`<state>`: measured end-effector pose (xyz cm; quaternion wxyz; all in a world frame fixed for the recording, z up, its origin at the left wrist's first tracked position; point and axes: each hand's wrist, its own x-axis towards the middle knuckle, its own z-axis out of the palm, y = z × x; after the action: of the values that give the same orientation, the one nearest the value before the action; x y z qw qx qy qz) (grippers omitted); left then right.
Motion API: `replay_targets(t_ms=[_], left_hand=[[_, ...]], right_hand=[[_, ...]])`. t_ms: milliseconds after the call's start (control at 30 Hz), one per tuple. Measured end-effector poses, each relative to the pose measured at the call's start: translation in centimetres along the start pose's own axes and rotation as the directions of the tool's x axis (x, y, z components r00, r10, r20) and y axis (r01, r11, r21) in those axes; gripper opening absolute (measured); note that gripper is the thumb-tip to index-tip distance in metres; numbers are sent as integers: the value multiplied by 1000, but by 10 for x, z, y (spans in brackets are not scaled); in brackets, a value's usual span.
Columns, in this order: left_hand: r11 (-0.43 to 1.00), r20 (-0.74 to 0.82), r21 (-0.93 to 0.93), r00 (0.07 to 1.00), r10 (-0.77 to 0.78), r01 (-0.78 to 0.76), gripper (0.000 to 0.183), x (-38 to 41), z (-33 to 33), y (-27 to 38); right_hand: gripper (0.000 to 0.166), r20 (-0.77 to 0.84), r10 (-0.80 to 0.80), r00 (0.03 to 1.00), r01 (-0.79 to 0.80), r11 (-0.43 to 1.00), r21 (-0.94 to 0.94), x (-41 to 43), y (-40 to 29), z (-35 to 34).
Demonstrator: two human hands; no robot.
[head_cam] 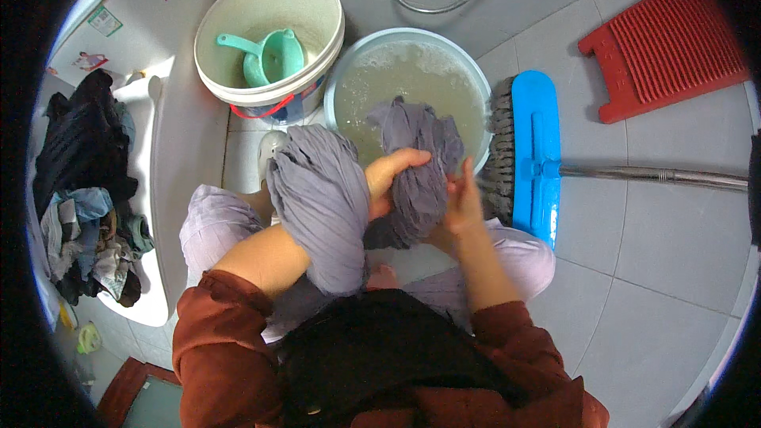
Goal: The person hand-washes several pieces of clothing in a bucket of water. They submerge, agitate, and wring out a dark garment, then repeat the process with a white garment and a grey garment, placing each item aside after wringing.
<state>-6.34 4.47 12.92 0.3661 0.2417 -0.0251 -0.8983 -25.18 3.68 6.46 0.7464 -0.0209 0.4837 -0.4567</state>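
Note:
Wet grey-purple cloth [416, 190] is bunched between my hands, its upper end over the soapy water in a pale blue round basin [357, 50]. My left hand [389, 181] grips one side of the bundle, thumb on top. My right hand [464, 199] lies against the other side, with its fingers partly hidden behind the cloth, so its hold is unclear. A thick twisted part of grey-purple cloth [321, 208] is draped over my left forearm. Whether both parts are one piece cannot be told.
A white bucket [208, 80] holds a green dipper [276, 56]. Right of the basin stands a blue broom head [535, 148] with a metal handle [654, 175]. A red plastic washboard [672, 47] lies at upper right. Dark clothes [89, 137] and other laundry [95, 244] lie at left. A metal hose [440, 10] hangs above.

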Motion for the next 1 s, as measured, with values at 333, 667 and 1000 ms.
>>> replay_targets(t_ms=[333,667,1000], left_hand=[[990,25,-81,993,-113,115,41,-13,3,-22],[677,-334,724,926,177,132,70,35,-28,-33],[986,-226,100,968,-112,137,48,-10,-13,-27]], right_hand=[[40,900,-35,435,-362,908,210,21,-23,114],[38,249,-280,927,197,-202,-959,54,-16,107],[66,436,-83,896,397,-293,-870,14,-25,137]])
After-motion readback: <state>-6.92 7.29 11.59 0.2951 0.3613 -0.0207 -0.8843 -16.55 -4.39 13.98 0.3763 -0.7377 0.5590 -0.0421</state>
